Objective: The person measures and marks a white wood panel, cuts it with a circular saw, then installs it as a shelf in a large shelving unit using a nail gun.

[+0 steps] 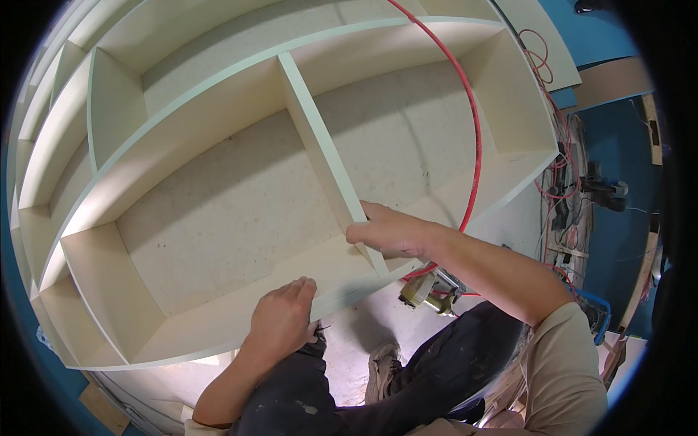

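Note:
A large pale cream shelving carcass lies in front of me with its compartments facing up. My right hand grips the near end of a divider panel, thumb on its left side and the other fingers largely hidden behind it. My left hand is closed over the top edge of the near side board, left of that divider. Just beyond the near side board, below my right forearm, is a nail gun, partly hidden. A red air hose arches over the carcass and passes behind my right forearm.
More shelf compartments continue to the far left. Tangled red hose and cables lie right of the carcass, near a dark power tool. Flat boards stand at the far right. My shoe is on the floor close to the carcass.

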`<state>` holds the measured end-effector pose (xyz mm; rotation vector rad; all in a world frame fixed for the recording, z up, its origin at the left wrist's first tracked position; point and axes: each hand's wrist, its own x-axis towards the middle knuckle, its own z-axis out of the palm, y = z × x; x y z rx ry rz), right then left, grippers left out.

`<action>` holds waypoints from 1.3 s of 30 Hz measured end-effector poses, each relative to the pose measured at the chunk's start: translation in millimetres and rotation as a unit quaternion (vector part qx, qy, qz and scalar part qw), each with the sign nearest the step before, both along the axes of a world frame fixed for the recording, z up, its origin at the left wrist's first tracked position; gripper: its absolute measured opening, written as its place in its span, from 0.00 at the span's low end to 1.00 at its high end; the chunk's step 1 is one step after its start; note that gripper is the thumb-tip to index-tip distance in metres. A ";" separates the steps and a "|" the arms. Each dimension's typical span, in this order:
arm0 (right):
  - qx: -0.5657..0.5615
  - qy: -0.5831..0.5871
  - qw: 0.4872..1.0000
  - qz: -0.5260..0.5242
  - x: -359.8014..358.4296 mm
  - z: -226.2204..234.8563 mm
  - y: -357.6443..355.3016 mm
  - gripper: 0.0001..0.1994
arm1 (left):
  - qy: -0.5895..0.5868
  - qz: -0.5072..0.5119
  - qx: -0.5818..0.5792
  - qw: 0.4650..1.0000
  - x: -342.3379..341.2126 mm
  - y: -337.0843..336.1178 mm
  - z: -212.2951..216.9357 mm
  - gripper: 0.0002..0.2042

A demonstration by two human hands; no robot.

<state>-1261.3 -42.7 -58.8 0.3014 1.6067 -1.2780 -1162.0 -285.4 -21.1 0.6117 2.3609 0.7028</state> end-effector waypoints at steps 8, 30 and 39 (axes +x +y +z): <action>0.041 0.050 0.996 0.065 -6.6 12.3 -1.2 0.26 | 0.017 -0.001 -0.001 1.000 0.5 -1.6 -0.2 0.27; 0.148 0.365 0.918 -0.053 46.2 37.8 3.7 0.25 | 0.093 0.064 0.045 0.993 11.1 20.3 -1.5 0.13; 0.121 0.175 0.969 0.122 29.3 33.6 17.0 0.30 | 0.096 0.044 0.039 0.994 9.2 20.4 -0.6 0.14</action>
